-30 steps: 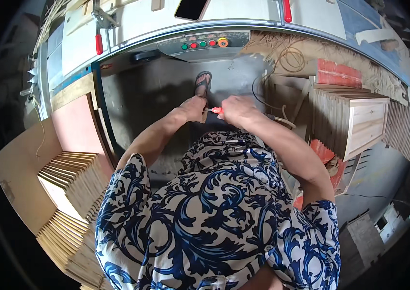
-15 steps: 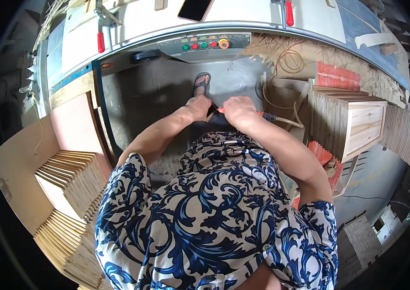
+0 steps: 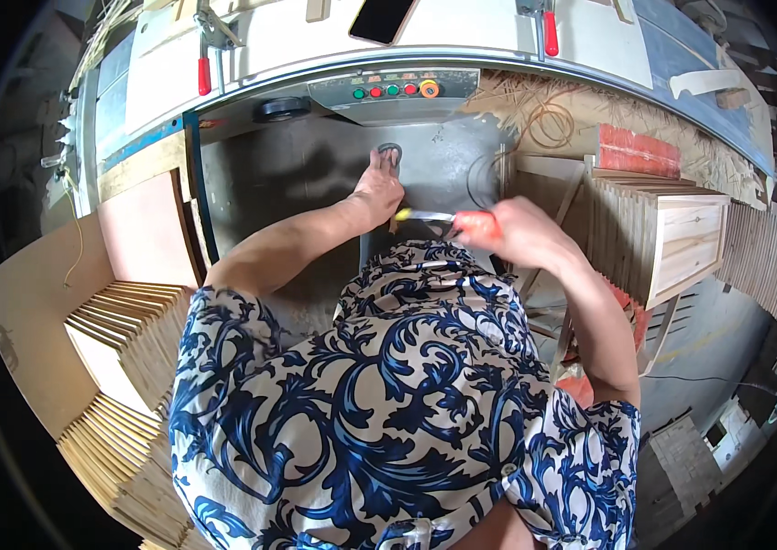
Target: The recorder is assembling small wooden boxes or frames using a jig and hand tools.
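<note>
My left hand [image 3: 377, 195] is in front of my body, over the grey floor and close to a sandalled foot [image 3: 391, 154]. Its fingers look curled, and a small brown edge shows just below it, too little to name. To its right, my right hand [image 3: 517, 229] is closed round an orange-handled tool [image 3: 480, 225], slightly blurred. A slim metal shaft runs from the handle to a yellow tip, which points left at the lower side of my left hand. Parts of the handle are hidden by my fingers.
Ahead is a white-topped bench [image 3: 462, 27] with red-handled clamps [image 3: 551, 34], a phone [image 3: 382, 20] and a button panel [image 3: 394, 92]. Wooden frames [image 3: 691, 247] are stacked on the right, thin wooden pieces [image 3: 127, 321] on the left. A thin hose [image 3: 549, 126] coils near the wood shavings.
My right hand has drawn right and slightly down, away from my left hand, so the tool's shaft and yellow tip now show. My left hand stays near its place, slightly turned.
</note>
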A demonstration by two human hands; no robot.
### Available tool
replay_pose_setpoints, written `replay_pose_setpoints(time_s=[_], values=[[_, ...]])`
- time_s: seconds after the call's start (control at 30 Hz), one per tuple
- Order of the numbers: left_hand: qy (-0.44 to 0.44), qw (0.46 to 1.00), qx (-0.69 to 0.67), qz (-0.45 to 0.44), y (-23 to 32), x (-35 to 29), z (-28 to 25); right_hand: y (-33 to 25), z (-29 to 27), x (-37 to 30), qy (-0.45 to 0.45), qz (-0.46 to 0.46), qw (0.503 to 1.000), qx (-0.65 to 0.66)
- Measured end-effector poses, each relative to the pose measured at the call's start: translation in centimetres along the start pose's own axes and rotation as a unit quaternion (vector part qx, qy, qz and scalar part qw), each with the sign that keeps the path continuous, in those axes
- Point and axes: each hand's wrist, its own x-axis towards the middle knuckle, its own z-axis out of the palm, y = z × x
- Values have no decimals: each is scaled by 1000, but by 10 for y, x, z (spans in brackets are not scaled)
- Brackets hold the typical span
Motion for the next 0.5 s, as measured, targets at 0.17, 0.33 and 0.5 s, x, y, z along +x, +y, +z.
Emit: replay_pose_setpoints(time_s=[0.17, 0.33, 0.5], values=[[6, 998, 64, -8, -3, 16, -21, -20, -18, -21, 31, -128, 985, 108], [-36, 998, 43, 28, -21, 25, -59, -9, -24, -23, 10, -43, 990, 137], [-47, 990, -125, 40, -55, 26, -53, 10, -34, -42, 82, -35, 966, 244]])
